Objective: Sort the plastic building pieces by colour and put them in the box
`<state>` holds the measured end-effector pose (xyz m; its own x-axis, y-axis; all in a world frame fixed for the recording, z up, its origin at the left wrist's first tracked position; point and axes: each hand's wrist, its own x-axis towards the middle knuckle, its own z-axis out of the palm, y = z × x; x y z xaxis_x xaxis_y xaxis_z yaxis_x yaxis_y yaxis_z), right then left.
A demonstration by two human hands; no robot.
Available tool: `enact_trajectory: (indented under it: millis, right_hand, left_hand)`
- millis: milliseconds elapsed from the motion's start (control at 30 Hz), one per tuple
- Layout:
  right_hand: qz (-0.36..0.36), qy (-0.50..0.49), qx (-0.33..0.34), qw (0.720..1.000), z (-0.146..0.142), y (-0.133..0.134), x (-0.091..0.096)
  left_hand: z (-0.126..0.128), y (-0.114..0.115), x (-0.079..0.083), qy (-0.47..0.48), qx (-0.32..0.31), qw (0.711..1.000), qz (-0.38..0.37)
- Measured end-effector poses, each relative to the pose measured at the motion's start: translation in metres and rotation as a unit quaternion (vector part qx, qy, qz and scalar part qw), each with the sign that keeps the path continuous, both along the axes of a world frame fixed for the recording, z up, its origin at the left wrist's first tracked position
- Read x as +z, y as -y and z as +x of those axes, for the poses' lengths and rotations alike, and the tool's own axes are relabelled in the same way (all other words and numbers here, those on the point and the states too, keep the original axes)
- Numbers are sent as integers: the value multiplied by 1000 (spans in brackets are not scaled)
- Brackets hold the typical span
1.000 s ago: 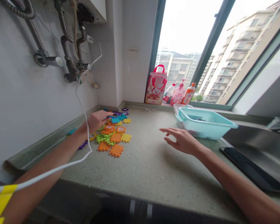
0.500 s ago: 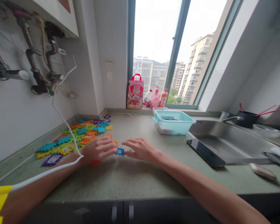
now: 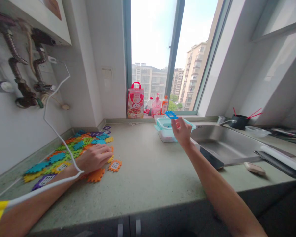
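Observation:
My right hand [image 3: 182,131] is raised in front of the light-blue plastic bin [image 3: 166,134], pinching a blue toothed puzzle piece [image 3: 171,115] with a cut-out. The piece sticks up above the fingertips, over the bin's far rim. My left hand [image 3: 95,158] lies palm down on the counter with fingers stretched over some pieces, their undersides hidden. Beside its fingertips lies an orange puzzle piece [image 3: 115,166] with a white window pattern. A larger orange piece [image 3: 96,175] pokes out below the palm. A spread of coloured toothed pieces [image 3: 75,144] covers the counter behind and left of this hand.
A white cable [image 3: 54,131] hangs across my left forearm. Right of the bin are a sink [image 3: 224,141], a dark phone [image 3: 210,158] and a soap-like bar [image 3: 255,168]. A pink bag [image 3: 135,103] and several bottles [image 3: 157,106] stand on the windowsill.
My right hand has lifted the blue piece from beside my left hand and carried it right and up to the bin. An orange piece now shows by my left fingertips. The view has shifted right.

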<state>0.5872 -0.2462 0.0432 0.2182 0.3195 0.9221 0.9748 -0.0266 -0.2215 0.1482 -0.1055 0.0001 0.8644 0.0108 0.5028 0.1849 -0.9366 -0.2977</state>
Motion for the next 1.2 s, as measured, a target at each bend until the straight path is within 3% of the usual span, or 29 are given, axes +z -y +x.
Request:
enact_trajectory:
  millis: [100, 267, 433, 500, 600, 733, 833, 967, 1100, 1200]
  right_hand:
    - [67, -95, -114, 987, 42, 9, 11]
    - [-104, -114, -109, 982, 60, 18, 16]
    - [-79, -90, -121, 985, 49, 21, 16]
    - [-89, -51, -81, 991, 36, 16, 10]
    - [-142, 8, 48, 989, 6, 2, -8]
    - [-265, 45, 233, 935, -37, -13, -42]
    - [-327, 17, 315, 891, -61, -15, -63]
    - [-353, -76, 389, 847, -80, -7, -80]
    - [-379, -110, 420, 817, -88, -1, -87]
    - [-378, -134, 424, 812, -91, 1, -87]
  left_hand:
    - [-2, 1, 1, -1, 7, 1000, -23]
    - [-2, 4, 4, -8, 7, 999, -42]
    - [-3, 6, 7, -7, 9, 998, -57]
    - [-3, 7, 7, -12, 20, 998, -64]
    - [-2, 13, 5, -19, 45, 996, -75]
    - [2, 23, 0, -22, 75, 993, -90]
    - [4, 29, -3, -8, 91, 990, -104]
    - [3, 29, -2, 0, 128, 985, -116]
    - [-16, 11, 6, 49, 243, 961, -121]
    - [-52, -7, 12, 74, 400, 905, -124]
